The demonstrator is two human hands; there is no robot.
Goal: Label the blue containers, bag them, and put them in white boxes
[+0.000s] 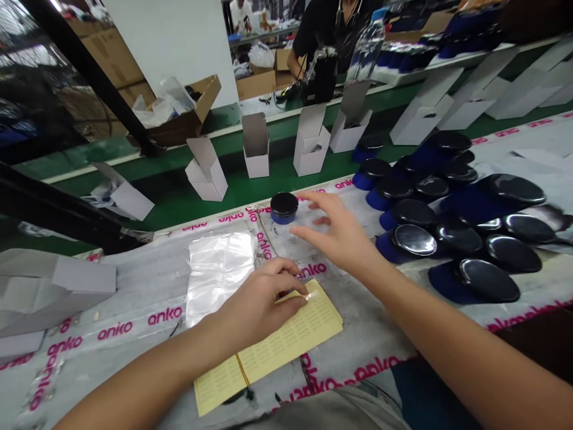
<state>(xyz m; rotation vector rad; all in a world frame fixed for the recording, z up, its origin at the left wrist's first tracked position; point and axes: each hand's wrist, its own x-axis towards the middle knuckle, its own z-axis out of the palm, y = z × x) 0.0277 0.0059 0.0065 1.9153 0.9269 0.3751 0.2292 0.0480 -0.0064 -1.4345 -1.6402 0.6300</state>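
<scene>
My left hand (275, 295) rests over a yellow sheet of printed labels (308, 325), thumb and forefinger pinched together at its upper edge. A shiny spot shows by those fingertips; whether a label is lifted there I cannot tell. My right hand (338, 233) is open, its thumb and fingers apart, just right of a small round dark-blue container with a black top (284, 207). That container stands upright on the covered table, and the hand seems not to touch it. Left of the label sheet lies a stack of clear plastic bags (219, 269), partly behind my left hand.
Many blue containers with black tops (456, 236) crowd the right side. Open white boxes (257, 146) stand along a green conveyor (170, 185) behind the table. A white box (58, 283) lies at left. Across the belt are a person (331, 30) and a plastic bottle (367, 48).
</scene>
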